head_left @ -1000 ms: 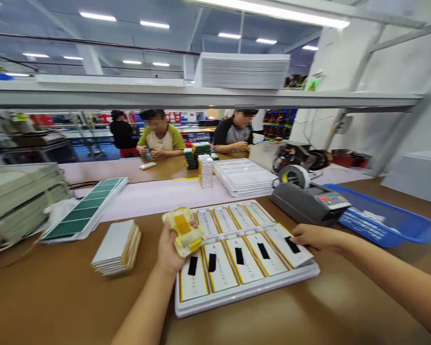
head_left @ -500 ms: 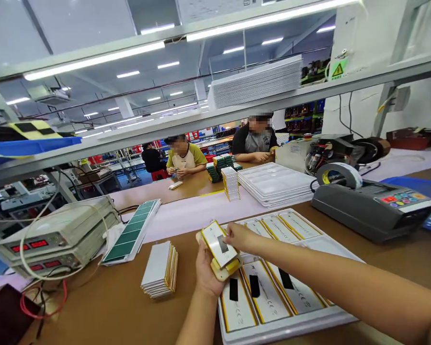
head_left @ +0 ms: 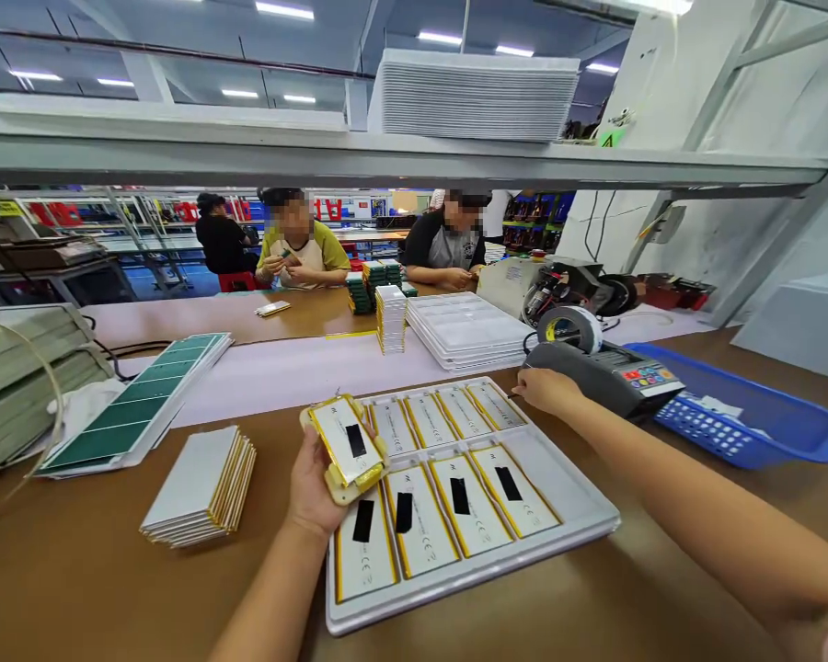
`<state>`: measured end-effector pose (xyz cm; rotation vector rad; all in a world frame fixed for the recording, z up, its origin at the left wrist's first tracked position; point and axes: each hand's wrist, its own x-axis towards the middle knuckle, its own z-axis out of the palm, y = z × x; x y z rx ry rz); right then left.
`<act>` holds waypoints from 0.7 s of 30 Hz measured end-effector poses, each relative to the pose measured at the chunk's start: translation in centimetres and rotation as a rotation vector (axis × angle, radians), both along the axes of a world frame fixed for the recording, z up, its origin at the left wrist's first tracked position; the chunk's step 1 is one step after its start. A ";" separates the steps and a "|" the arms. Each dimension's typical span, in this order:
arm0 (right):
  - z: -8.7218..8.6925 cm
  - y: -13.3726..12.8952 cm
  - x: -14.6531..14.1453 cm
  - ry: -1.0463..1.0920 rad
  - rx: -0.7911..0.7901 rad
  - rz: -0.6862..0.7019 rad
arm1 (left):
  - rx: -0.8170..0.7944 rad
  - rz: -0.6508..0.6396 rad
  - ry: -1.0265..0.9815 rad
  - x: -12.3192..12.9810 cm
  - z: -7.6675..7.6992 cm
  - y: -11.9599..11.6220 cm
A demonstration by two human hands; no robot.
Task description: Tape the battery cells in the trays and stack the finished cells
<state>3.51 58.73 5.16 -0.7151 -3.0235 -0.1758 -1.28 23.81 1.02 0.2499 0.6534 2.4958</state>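
A brown surface (head_left: 517,611) fills the foreground of a lit workshop. Nearest, the left hand (head_left: 316,487) has its grip closed on a pale yellow holder (head_left: 341,491), and in that sits a white flat pack (head_left: 335,430) edged in yellow, with a black strip (head_left: 355,440) towards its near end. The pack's long axis runs away from the wearer, far end leaning left, above the left part of a white tray (head_left: 583,487). In the tray, four near-row packs (head_left: 420,533) bear black strips; the four behind show none.

The right hand (head_left: 556,391) is to the right of the held pack and farther off, well apart from it, beyond the tray's far right part. It is much the nearer hand to the grey tape dispenser (head_left: 617,377), its bent fingers beside the front end. Whether that grip pinches anything, I cannot tell.

Left of the tray lies a stack of packs (head_left: 193,483); right of the dispenser, a blue basket (head_left: 793,432). Farther back come green panels (head_left: 142,403), an upright stack (head_left: 390,319) and piled white trays (head_left: 465,329), then two seated co-workers (head_left: 317,253) handling small items.
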 end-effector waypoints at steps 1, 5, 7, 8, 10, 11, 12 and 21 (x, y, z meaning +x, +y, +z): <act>-0.3 0.4 0.1 -0.004 0.016 0.016 | -0.024 0.010 0.003 0.1 0.0 0.0; -1.3 -0.7 0.2 0.033 0.096 0.107 | -0.084 0.028 0.029 0.2 0.0 -0.2; -1.7 -1.8 0.1 0.065 0.144 0.135 | -0.092 0.035 0.034 0.1 -0.1 -0.3; -1.8 -2.2 0.0 0.078 0.165 0.144 | -0.095 0.035 0.030 0.1 -0.1 -0.3; -2.1 -3.0 0.0 0.095 0.195 0.155 | -0.094 0.023 0.015 0.0 -0.1 -0.4; -2.2 -3.3 0.0 0.100 0.204 0.156 | -0.089 0.016 0.007 0.0 -0.1 -0.4; -2.3 -3.5 0.0 0.104 0.210 0.154 | -0.086 0.011 -0.002 0.0 -0.1 -0.4; -2.4 -1.6 -1.1 0.033 0.083 0.101 | -0.106 -0.004 -0.079 0.1 -0.1 -0.4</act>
